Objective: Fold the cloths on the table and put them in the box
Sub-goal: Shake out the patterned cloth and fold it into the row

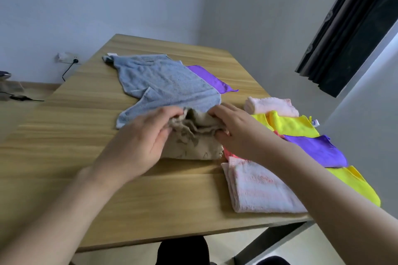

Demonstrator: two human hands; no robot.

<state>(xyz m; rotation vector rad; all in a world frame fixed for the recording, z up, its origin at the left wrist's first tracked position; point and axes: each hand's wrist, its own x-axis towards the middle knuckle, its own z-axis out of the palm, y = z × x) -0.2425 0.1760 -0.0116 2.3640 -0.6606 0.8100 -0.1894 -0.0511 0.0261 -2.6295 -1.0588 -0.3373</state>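
On beige cloth (pixel 193 142): both hands, pinching.

We can't see the left hand's (pixel 140 135) fingertips, they're buried in the beige cloth (pixel 193 142). Right hand (pixel 237 129) covers that cloth's right edge and most of a red cloth (pixel 228 153). Blue towel (pixel 163 84) hides most of the far purple cloth (pixel 213 79), and its near edge runs under both hands. Right forearm crosses the near pink towel (pixel 258 187) and near yellow cloth (pixel 357 183). Tag on the far yellow cloth (pixel 295 125) is too small to read. Items at frame left are cut off and blurry.
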